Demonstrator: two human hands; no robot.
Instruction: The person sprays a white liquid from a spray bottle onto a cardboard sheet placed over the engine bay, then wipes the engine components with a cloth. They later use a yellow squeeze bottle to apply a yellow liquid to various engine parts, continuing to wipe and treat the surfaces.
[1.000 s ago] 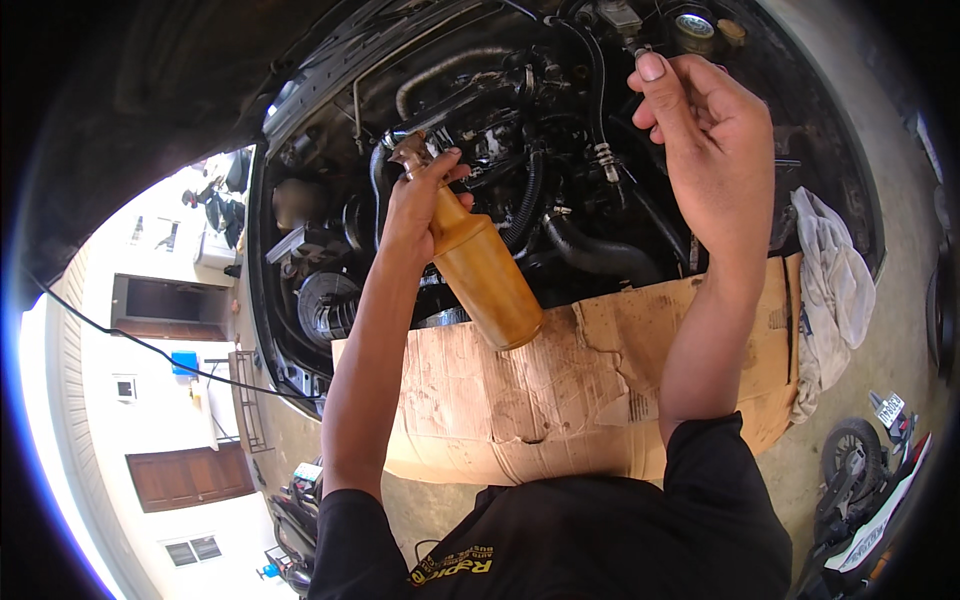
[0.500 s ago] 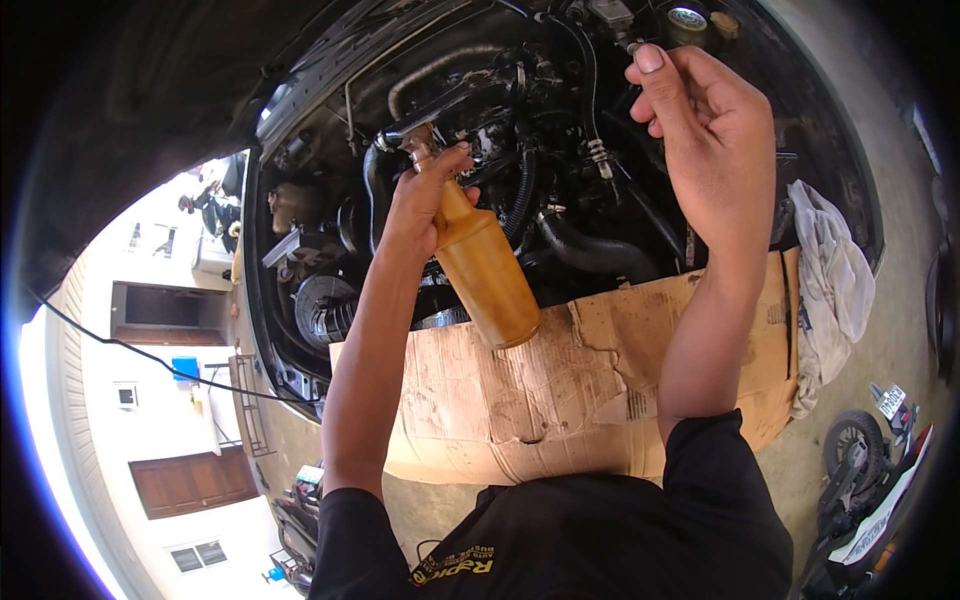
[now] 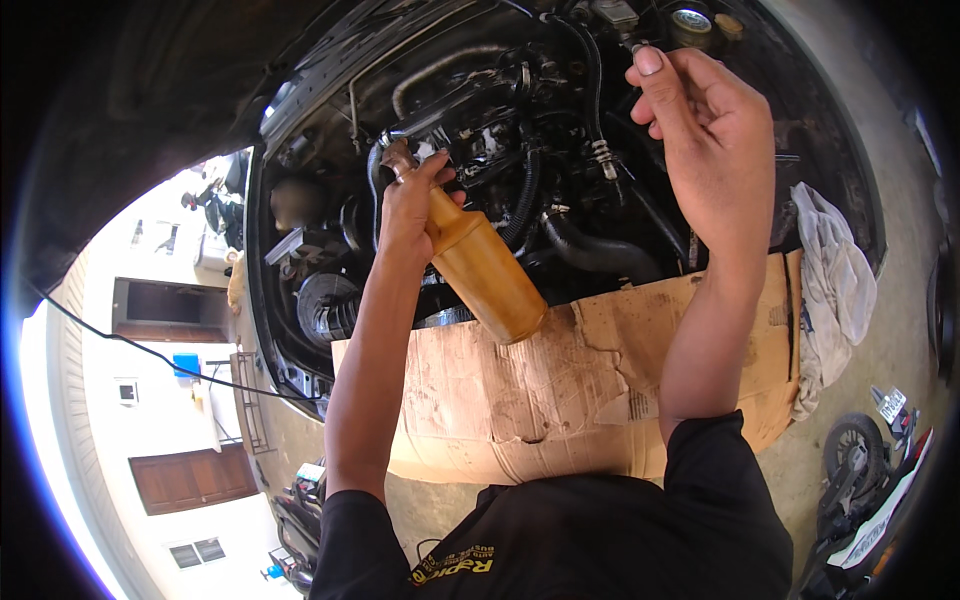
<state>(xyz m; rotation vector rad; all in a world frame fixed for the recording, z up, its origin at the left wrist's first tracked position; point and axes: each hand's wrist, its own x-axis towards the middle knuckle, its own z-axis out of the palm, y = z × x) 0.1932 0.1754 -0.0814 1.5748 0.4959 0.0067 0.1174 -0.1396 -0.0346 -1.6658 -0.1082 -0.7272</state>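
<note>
The yellow bottle [image 3: 490, 275] tipped toward nine o'clock, neck held in the left hand [image 3: 408, 208], top over the engine [image 3: 490, 140]. Maybe it's spraying; next, aim steady. Right hand [image 3: 708, 135], two o'clock: can't tell if it's holding anything.

Amber bottle [image 3: 490, 278], black engine bay [image 3: 555, 140], tan cardboard [image 3: 480, 400].
Bottle mottled yellow-brown, its spray head [image 3: 398, 158] dull brown. Cardboard blotched dark, faint corrugation stripes. Thick hose [image 3: 605, 252] black, curved pipe [image 3: 425, 73] silvery grey. Rag [image 3: 835, 265] off-white, grey smudges. Shirt [image 3: 610, 540] black, print [image 3: 450, 570] yellow. Wall [image 3: 105, 420] white, door [image 3: 190, 481] red-brown, box [image 3: 187, 365] bright blue. Motorcycle [image 3: 850, 455] black, white, red. Floor [image 3: 838, 390] greyish tan.
</note>
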